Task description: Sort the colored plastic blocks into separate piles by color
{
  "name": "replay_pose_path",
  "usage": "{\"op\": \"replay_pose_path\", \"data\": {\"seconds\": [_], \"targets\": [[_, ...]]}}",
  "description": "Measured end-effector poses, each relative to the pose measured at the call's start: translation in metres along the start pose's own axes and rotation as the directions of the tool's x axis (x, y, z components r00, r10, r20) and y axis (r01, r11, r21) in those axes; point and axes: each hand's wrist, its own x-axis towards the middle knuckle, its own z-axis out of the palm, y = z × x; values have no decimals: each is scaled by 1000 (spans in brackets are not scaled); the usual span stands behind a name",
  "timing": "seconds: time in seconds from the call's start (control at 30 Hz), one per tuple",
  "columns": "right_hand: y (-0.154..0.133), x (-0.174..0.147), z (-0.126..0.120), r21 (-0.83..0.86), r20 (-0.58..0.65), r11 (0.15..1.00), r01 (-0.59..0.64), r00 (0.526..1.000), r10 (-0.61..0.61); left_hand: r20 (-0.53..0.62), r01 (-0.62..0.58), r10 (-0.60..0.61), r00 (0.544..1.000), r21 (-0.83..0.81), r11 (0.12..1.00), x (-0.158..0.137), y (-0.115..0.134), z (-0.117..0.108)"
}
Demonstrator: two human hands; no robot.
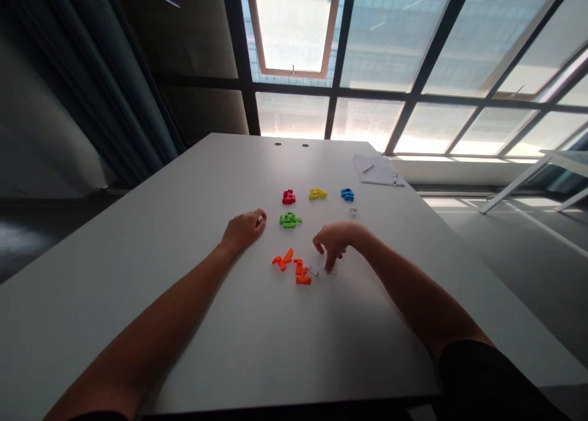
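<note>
My right hand (337, 240) reaches down with its index finger on a small white plastic piece (334, 272) on the table. Its thumb stays apart from that finger, and nothing shows gripped between them. Just left of the fingertip lies another white piece (313, 271), close beside several loose orange plastic pieces (302, 280). My left hand (244, 230) rests on the tabletop with its fingers loosely curled in; I see nothing in it. To its right sits a group of green plastic pieces (290, 220).
Farther back on the white table (220, 323) are red pieces (288, 197), yellow pieces (317, 193), blue pieces (347, 195) and a small white piece (353, 212). Papers (379, 170) with a pen lie near the right edge. Windows stand beyond the far end.
</note>
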Motion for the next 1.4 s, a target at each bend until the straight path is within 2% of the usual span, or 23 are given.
{"op": "replay_pose_path", "data": {"seconds": [0.07, 0.13, 0.27, 0.33, 0.47, 0.63, 0.8, 1.13, 1.33, 1.4], "targets": [[-8, 5, 3, 1, 16, 1000, -3, 1000, 3, 4, 2, -2, 1000, -1, 1000, 0, 0, 0], [0, 5, 1, 27, -32, 999, -21, 999, 22, 10, 3, -3, 1000, -3, 1000, 0, 0, 0], [45, -1, -5, 131, -157, 982, -133, 976, 153, 9, -4, 4, 1000, -9, 1000, 1, 0, 0], [73, -5, -7, 212, -228, 961, -176, 948, 224, 9, -4, 4, 1000, -9, 1000, 1, 1, 0], [124, -17, -7, 399, -249, 882, -251, 896, 368, 12, 4, -4, 1000, -9, 1000, 1, 0, 1], [162, -27, -7, 487, -378, 821, -297, 776, 505, 14, 5, -5, 1000, -3, 1000, 1, 0, 1], [172, -19, -6, 487, -470, 824, -290, 708, 527, 16, -5, 5, 1000, 3, 1000, 0, 0, 0], [174, -8, -2, 607, -486, 769, -200, 672, 558, 15, -3, 3, 1000, -2, 1000, 0, 0, 0], [168, -12, -5, 476, -595, 841, -256, 610, 523, 18, 7, -7, 1000, -1, 1000, 1, 0, 0], [165, -12, -6, 486, -593, 841, -238, 617, 518, 17, 2, -2, 1000, -1, 1000, 1, 0, 0]]}}
